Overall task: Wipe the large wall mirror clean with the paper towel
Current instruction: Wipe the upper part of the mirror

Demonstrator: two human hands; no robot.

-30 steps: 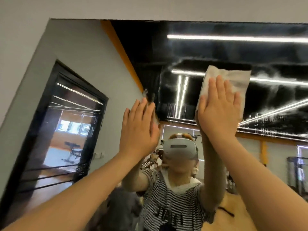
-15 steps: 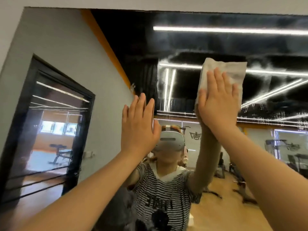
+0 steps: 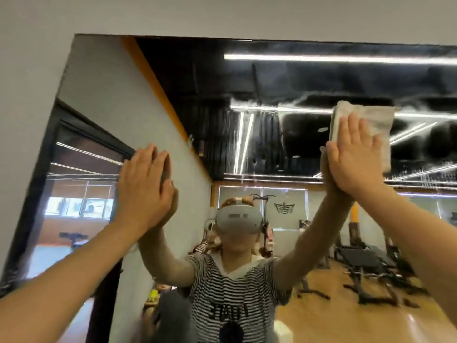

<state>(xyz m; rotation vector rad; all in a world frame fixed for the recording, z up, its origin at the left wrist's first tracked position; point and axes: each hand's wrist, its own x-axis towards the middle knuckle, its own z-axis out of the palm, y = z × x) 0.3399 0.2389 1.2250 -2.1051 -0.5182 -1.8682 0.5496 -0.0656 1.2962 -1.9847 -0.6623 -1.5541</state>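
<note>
The large wall mirror [image 3: 284, 78] fills most of the view, with wet smears and streaks across its upper middle. A folded white paper towel [image 3: 371, 117] lies flat against the glass at the upper right. My right hand [image 3: 353, 157] presses it to the mirror with straight, spread fingers; the towel's top and right edge stick out beyond my fingertips. My left hand [image 3: 146, 186] rests flat on the glass at the left, fingers straight and together, holding nothing.
The mirror's top and left edges meet a plain grey wall [image 3: 222, 13]. The glass reflects a person in a striped shirt, a dark door frame at the left, ceiling light strips, and gym equipment on a wooden floor at the right.
My right hand has slid the paper towel to the right across the glass. My left hand has shifted left, so my hands are wider apart. The view has tilted up slightly.
</note>
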